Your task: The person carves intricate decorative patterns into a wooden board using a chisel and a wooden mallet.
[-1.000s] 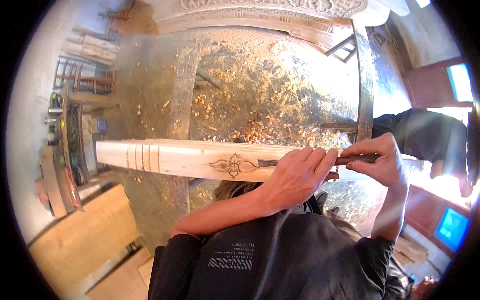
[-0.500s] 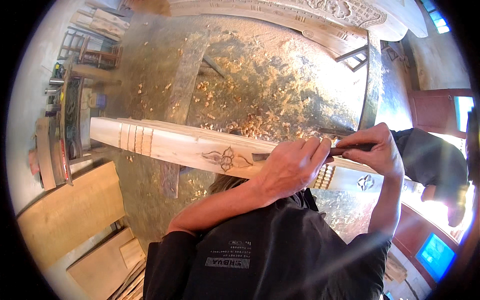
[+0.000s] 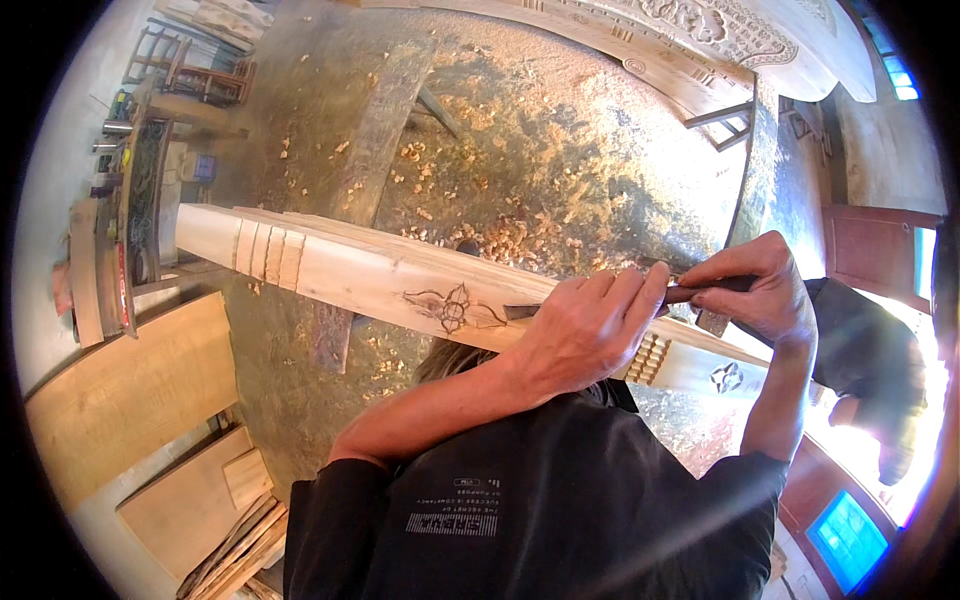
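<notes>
A wood chisel point(image 3: 680, 295) lies low along a pale wooden beam point(image 3: 350, 285). My left hand point(image 3: 585, 330) is closed around its front part, the side of the hand close to the wood. My right hand point(image 3: 755, 290) grips the dark handle at the rear, with thumb and fingers wrapped on it. The flat blade tip point(image 3: 518, 312) meets the wood at the right petal of a carved flower point(image 3: 455, 308). Toward the beam's left end, grooves point(image 3: 268, 255) run across it. To the right of my left hand are beaded rows point(image 3: 648, 358) and another carved flower point(image 3: 727, 377).
Plank supports point(image 3: 380, 150) stand under the work. Wood shavings point(image 3: 505, 240) litter the floor. A large carved panel point(image 3: 690, 35) is at the far side. At the left are a tool shelf point(image 3: 140, 190) and a leaning board point(image 3: 130, 385). A person in dark clothes point(image 3: 870, 350) is at the right.
The view has shifted a little, so the beam's left end sits higher in the picture. My right hand has risen slightly. Both hands keep their hold on the chisel.
</notes>
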Demonstrator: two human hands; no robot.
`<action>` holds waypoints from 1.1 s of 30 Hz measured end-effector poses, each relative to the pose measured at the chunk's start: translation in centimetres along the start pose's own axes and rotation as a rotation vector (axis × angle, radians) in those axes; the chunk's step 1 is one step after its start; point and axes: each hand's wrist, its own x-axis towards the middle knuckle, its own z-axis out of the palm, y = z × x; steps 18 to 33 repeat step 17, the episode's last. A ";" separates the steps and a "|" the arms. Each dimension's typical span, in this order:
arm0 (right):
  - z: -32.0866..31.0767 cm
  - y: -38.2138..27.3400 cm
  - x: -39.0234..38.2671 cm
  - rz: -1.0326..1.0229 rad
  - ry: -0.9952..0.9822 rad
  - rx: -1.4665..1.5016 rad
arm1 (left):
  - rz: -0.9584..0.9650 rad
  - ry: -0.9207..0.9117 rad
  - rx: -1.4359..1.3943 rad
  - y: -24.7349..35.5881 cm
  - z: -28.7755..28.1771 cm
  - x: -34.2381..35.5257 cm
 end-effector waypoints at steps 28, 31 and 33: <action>-0.3 -1.0 1.9 0.080 -0.015 0.023 | -0.101 -0.050 -0.028 -0.3 -0.1 0.2; -0.3 -1.0 1.9 0.080 -0.015 0.023 | -0.101 -0.050 -0.028 -0.3 -0.1 0.2; -0.3 -1.0 1.9 0.080 -0.015 0.023 | -0.101 -0.050 -0.028 -0.3 -0.1 0.2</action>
